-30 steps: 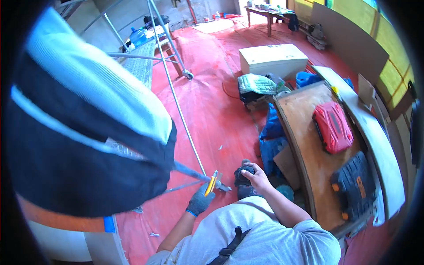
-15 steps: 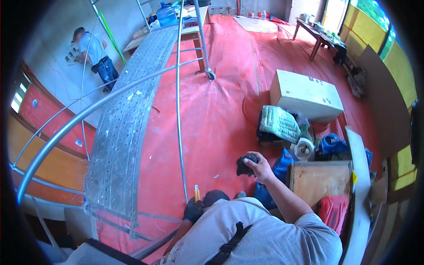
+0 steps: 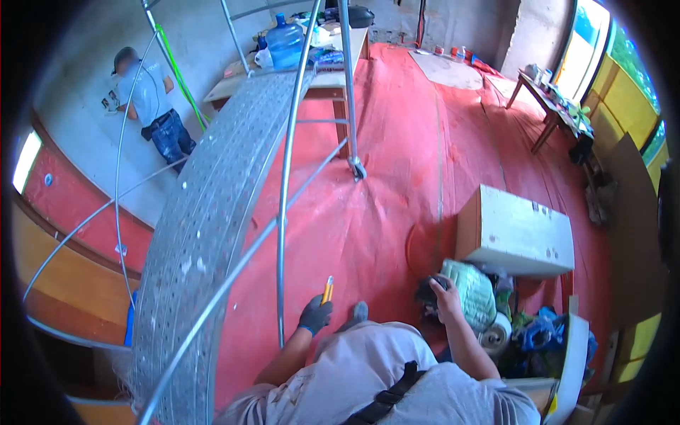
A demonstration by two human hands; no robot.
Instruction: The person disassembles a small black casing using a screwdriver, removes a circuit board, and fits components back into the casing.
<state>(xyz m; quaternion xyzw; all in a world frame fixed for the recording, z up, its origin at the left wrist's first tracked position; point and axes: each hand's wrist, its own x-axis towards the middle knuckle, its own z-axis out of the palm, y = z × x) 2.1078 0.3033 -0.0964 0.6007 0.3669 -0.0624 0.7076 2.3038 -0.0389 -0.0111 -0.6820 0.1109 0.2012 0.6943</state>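
Observation:
My left hand (image 3: 314, 316), in a dark glove, is closed around a yellow utility knife (image 3: 328, 290) that points up and away from me. It is beside the scaffold's thin upright pole, over the red floor covering (image 3: 333, 227). My right hand (image 3: 448, 299) is bare and grips a dark, crumpled bundle (image 3: 428, 289), perhaps a glove; its exact kind cannot be made out. That hand is in front of the pale green quilted bundle (image 3: 470, 292), with a white roll-like object (image 3: 496, 334) lower right.
Metal scaffolding with a perforated plank (image 3: 212, 184) runs along my left. A white box (image 3: 520, 230) stands ahead right, near a blue plastic bag (image 3: 545, 329). A person (image 3: 152, 95) works at the left wall. Tables stand farther off, one with a water jug (image 3: 285, 44).
My view has shifted, and I am closer to the scaffold. My right hand has moved right with the dark bundle, nearer the green one. The left still holds the knife.

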